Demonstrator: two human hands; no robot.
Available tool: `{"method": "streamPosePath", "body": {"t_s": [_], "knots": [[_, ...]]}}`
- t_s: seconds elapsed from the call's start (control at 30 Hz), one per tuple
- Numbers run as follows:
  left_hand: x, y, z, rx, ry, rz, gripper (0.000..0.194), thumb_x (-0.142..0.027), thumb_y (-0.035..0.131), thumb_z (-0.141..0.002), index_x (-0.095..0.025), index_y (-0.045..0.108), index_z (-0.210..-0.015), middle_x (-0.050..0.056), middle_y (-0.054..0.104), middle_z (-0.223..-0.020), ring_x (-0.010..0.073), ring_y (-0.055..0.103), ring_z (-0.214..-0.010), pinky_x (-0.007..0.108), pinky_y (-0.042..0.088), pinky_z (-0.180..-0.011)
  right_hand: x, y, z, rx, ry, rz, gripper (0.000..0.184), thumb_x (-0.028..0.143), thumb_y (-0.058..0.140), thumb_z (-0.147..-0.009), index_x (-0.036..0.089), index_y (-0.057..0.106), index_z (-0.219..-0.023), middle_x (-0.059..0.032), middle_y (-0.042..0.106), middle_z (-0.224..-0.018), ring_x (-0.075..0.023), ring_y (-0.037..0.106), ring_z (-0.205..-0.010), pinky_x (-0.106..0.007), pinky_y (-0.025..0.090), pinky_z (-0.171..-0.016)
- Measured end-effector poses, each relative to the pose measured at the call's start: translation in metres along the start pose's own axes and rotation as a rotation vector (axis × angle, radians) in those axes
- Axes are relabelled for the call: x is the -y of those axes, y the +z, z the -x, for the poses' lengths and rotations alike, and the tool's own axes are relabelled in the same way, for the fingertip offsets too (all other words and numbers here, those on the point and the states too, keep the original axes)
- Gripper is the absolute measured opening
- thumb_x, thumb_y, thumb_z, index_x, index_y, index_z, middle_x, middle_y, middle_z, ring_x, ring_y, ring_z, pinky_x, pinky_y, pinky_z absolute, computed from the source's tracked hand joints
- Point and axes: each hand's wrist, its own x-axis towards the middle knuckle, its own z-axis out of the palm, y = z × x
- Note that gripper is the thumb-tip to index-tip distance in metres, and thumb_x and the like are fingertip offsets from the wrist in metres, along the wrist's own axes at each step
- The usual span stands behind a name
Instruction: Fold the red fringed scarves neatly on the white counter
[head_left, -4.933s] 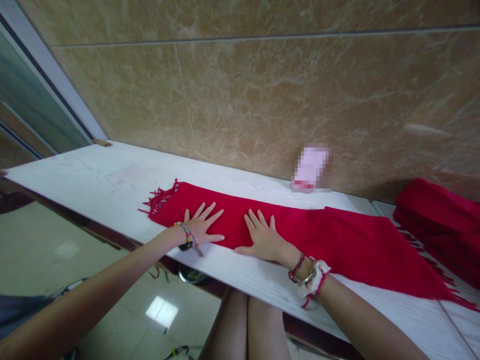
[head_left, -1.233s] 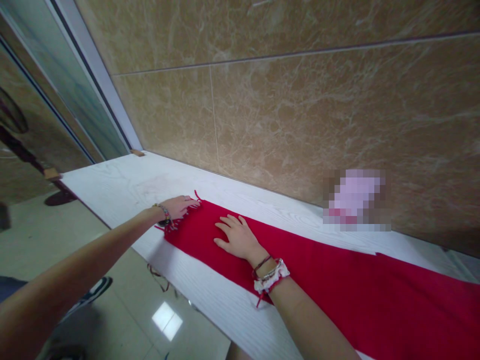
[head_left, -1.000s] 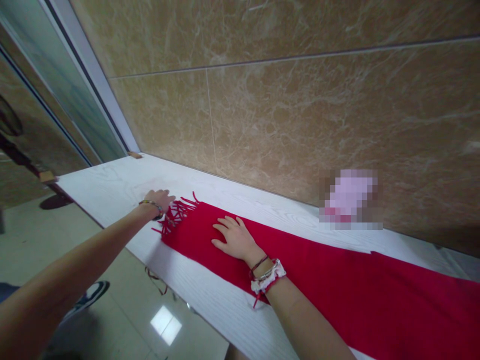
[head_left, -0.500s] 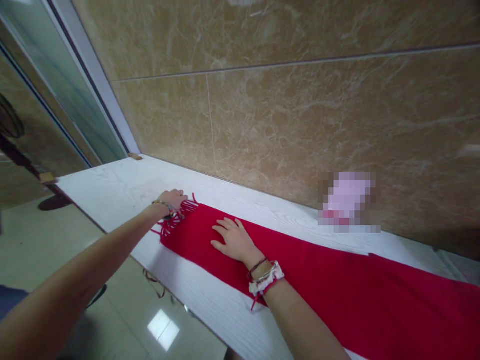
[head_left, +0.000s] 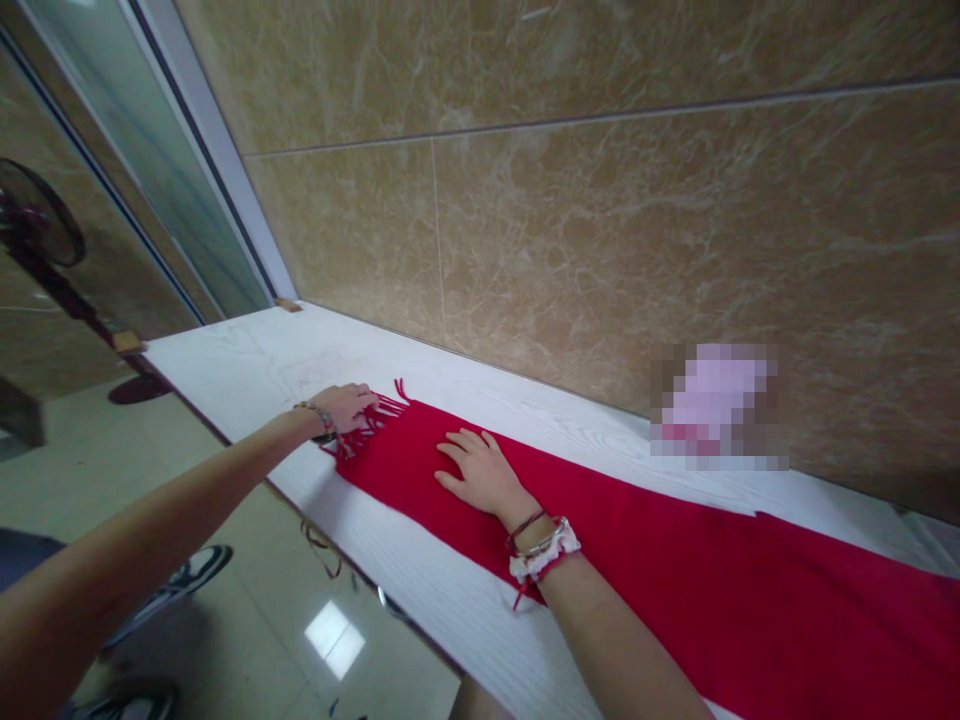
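Observation:
A long red scarf [head_left: 675,530] lies spread along the white board, with a fringe of thin tassels at its left end. My left hand [head_left: 347,406] is over that fringe, back of the hand up, with its fingers bent close together on the tassels. The fingertips are partly hidden. Flat on the scarf, a short way in from the fringe, rests my right hand [head_left: 480,472], palm down and fingers spread. A white scrunchie [head_left: 546,552] and thin bracelets circle my right wrist. Beaded bracelets [head_left: 322,420] are on my left wrist.
The white board [head_left: 247,350] meets a brown marbled wall [head_left: 562,230] along its far side. A pixelated pink item [head_left: 712,395] is by the wall at right. Beyond the board's left end stands a black fan [head_left: 45,215]. A shoe [head_left: 199,570] shows on the tiled floor.
The view has shifted, so everything sits a little further right. My left hand's fingers now point more to the right over the fringe. My right hand stays flat on the scarf.

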Motion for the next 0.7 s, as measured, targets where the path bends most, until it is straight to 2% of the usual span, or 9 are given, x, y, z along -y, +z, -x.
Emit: {"method": "streamPosePath", "body": {"t_s": [0.07, 0.1, 0.13, 0.23, 0.3, 0.43, 0.5, 0.57, 0.7], "knots": [[0.005, -0.005, 0.005, -0.021, -0.183, -0.047, 0.031, -0.013, 0.043, -0.069, -0.018, 0.056, -0.097, 0.009, 0.054, -0.101, 0.0232, 0.054, -0.091, 0.033, 0.044, -0.072, 0.001, -0.001, 0.000, 0.001, 0.007, 0.001, 0.045, 0.041, 0.042, -0.082, 0.019, 0.047, -0.120, -0.0071, 0.041, -0.131, -0.0219, 0.029, -0.123, -0.043, 0.016, -0.102], [0.006, -0.006, 0.006, -0.048, -0.200, -0.037, 0.031, -0.012, 0.042, -0.069, -0.018, 0.056, -0.096, 0.008, 0.055, -0.101, 0.0223, 0.054, -0.091, 0.032, 0.044, -0.073, 0.001, -0.001, 0.000, 0.002, 0.007, 0.001, 0.044, 0.041, 0.041, -0.082, 0.019, 0.047, -0.120, -0.0070, 0.041, -0.131, -0.0218, 0.029, -0.123, -0.043, 0.016, -0.102], [0.005, -0.007, 0.008, -0.074, -0.152, -0.005, 0.031, -0.010, 0.041, -0.068, -0.018, 0.056, -0.095, 0.007, 0.055, -0.100, 0.0206, 0.053, -0.092, 0.031, 0.043, -0.076, 0.001, -0.001, 0.000, 0.003, 0.007, 0.002, 0.044, 0.041, 0.041, -0.082, 0.019, 0.047, -0.120, -0.0069, 0.041, -0.131, -0.0218, 0.029, -0.123, -0.043, 0.016, -0.102], [-0.002, -0.006, 0.010, -0.063, 0.162, 0.102, 0.034, -0.004, 0.040, -0.066, -0.020, 0.058, -0.091, 0.003, 0.059, -0.099, 0.0149, 0.052, -0.095, 0.025, 0.038, -0.085, 0.002, -0.002, 0.000, 0.008, 0.001, 0.005, 0.045, 0.041, 0.041, -0.082, 0.019, 0.047, -0.120, -0.0068, 0.042, -0.131, -0.0221, 0.029, -0.123, -0.043, 0.016, -0.102], [-0.005, -0.003, 0.011, -0.025, 0.201, 0.073, 0.039, -0.002, 0.040, -0.065, -0.022, 0.059, -0.092, 0.002, 0.060, -0.102, 0.0154, 0.051, -0.097, 0.028, 0.037, -0.086, 0.001, -0.002, -0.001, 0.008, 0.001, 0.007, 0.045, 0.041, 0.041, -0.082, 0.019, 0.046, -0.121, -0.0069, 0.042, -0.130, -0.0218, 0.029, -0.123, -0.042, 0.017, -0.102], [0.005, -0.001, 0.014, 0.022, -0.243, -0.148, 0.036, -0.006, 0.042, -0.070, -0.025, 0.060, -0.095, 0.005, 0.060, -0.106, 0.0251, 0.050, -0.102, 0.047, 0.030, -0.090, 0.000, -0.001, -0.001, 0.004, 0.004, 0.007, 0.044, 0.040, 0.041, -0.082, 0.019, 0.047, -0.120, -0.0071, 0.043, -0.130, -0.0207, 0.030, -0.122, -0.042, 0.017, -0.102], [0.011, -0.002, 0.014, 0.054, -0.383, -0.161, 0.034, -0.011, 0.046, -0.069, -0.024, 0.059, -0.098, 0.008, 0.059, -0.107, 0.0293, 0.051, -0.099, 0.052, 0.032, -0.085, 0.000, 0.000, 0.000, 0.000, -0.001, 0.005, 0.044, 0.040, 0.041, -0.082, 0.018, 0.047, -0.120, -0.0070, 0.043, -0.129, -0.0207, 0.030, -0.122, -0.041, 0.017, -0.102], [0.009, -0.004, 0.015, 0.029, -0.291, -0.095, 0.040, -0.012, 0.048, -0.068, -0.023, 0.056, -0.105, 0.010, 0.056, -0.111, 0.0283, 0.052, -0.099, 0.046, 0.037, -0.083, -0.001, 0.000, -0.001, -0.004, -0.004, 0.004, 0.044, 0.040, 0.041, -0.082, 0.019, 0.048, -0.120, -0.0070, 0.043, -0.129, -0.0209, 0.030, -0.122, -0.041, 0.017, -0.102], [-0.007, -0.007, 0.016, -0.007, 0.158, 0.007, 0.045, -0.002, 0.041, -0.066, -0.024, 0.057, -0.102, 0.002, 0.056, -0.111, 0.0167, 0.047, -0.106, 0.029, 0.034, -0.090, 0.000, -0.001, -0.001, -0.004, 0.001, -0.002, 0.043, 0.040, 0.042, -0.082, 0.020, 0.047, -0.120, -0.0068, 0.043, -0.130, -0.0209, 0.030, -0.122, -0.042, 0.017, -0.102]]}}
